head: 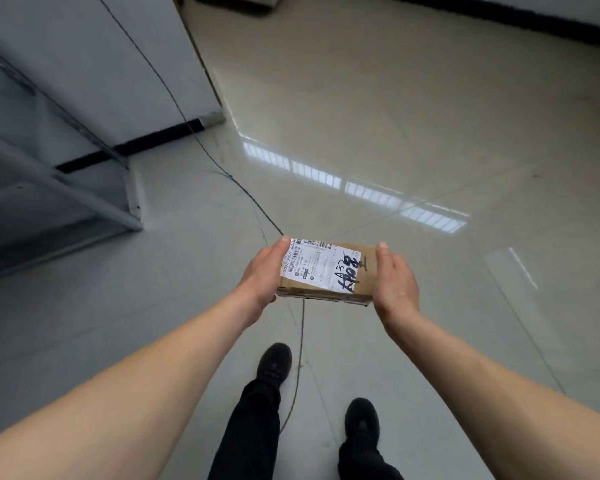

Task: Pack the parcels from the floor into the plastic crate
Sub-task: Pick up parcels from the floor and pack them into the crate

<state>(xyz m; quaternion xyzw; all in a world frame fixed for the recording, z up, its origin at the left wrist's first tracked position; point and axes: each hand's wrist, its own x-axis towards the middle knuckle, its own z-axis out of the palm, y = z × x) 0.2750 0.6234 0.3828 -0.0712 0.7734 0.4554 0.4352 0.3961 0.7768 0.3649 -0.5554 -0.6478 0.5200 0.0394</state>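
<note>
A small cardboard parcel (pixel 326 271) was held off the floor (pixel 430 133) between both hands, out in front at mid-frame. Left hand (pixel 262 275) and right hand (pixel 397 282) were clamped on opposite short ends, thumbs laid on top; fingers underneath were hidden, so wrap could not be confirmed. No crate was seen in view. Risk judged: side-squeeze only, so a slip was possible if pressure eased; a thin cable (pixel 298 358) trailing across the glossy tile by the shoes (pixel 274 365) looked a trip hazard. Box: flat, rectangular, matte brown, white printed label (pixel 317 263) with marker scrawl.
</note>
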